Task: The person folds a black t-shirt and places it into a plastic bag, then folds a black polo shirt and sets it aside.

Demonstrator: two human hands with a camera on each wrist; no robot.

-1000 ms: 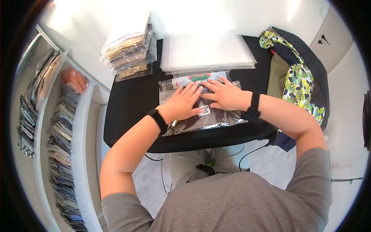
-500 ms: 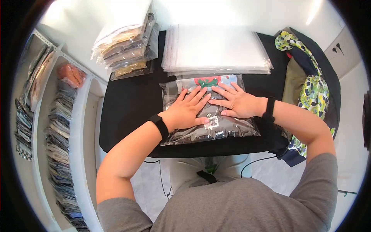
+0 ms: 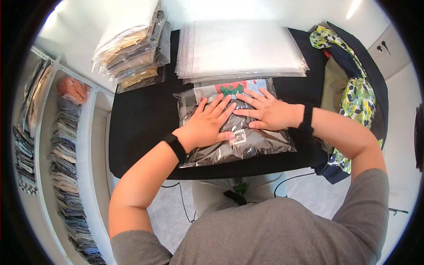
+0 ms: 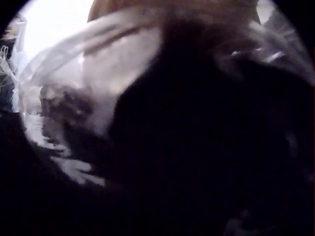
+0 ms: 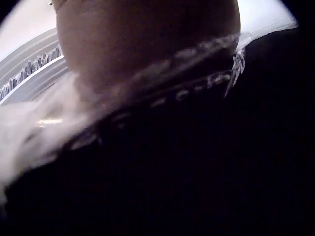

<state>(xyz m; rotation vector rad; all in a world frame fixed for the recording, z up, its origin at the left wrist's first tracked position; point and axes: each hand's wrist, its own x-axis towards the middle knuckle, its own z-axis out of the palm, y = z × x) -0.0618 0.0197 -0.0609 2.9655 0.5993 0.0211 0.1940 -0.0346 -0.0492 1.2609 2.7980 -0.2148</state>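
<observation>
A clear plastic bag (image 3: 221, 154) with a folded dark garment inside lies flat near the table's front edge. A red, green and light blue print (image 3: 234, 88) shows through its far end, and a white barcode label (image 3: 239, 137) sits near its middle. My left hand (image 3: 206, 124) rests on the bag's left half, fingers spread and straight, thumb tip at the label. On the right half lies my right hand (image 3: 274, 115), its fingers also spread, pointing left and away. Both wrist views are mostly dark, with shiny plastic (image 4: 69, 162) close below the left hand and a crinkled plastic edge (image 5: 162, 101) beneath the right.
Behind the bag lies a stack of clear plastic sleeves (image 3: 240, 48). Bagged garments (image 3: 137, 57) are piled at the back left of the black table (image 3: 141, 128). Flower-patterned clothing (image 3: 357, 101) drapes over the right side. Shelves of folded bagged clothes (image 3: 68, 154) stand at left.
The head view has shifted and shows the table slightly nearer. Both hands stay flat on the bag, fingers spread, with only slight movement over it.
</observation>
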